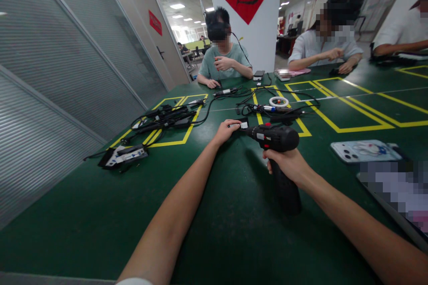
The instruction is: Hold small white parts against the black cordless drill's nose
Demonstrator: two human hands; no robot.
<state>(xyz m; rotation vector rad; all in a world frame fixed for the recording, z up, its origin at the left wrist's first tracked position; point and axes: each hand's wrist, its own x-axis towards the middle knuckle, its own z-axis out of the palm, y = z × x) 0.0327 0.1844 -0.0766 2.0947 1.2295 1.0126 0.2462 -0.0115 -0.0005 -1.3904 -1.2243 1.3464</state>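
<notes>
My right hand (288,163) is wrapped round the grip of a black cordless drill (279,139) with red marks, held above the green table (234,213), its nose pointing left. My left hand (224,131) is closed on a small white and black part (241,124) right at the drill's tip. Both arms reach forward over the table.
A tangle of black cables and tools (167,116) lies at the left in yellow-marked boxes, and an open black case (123,155) nearer. A tape roll (278,101), a phone (364,150) and a tablet (397,191) lie right. Three people sit across the table.
</notes>
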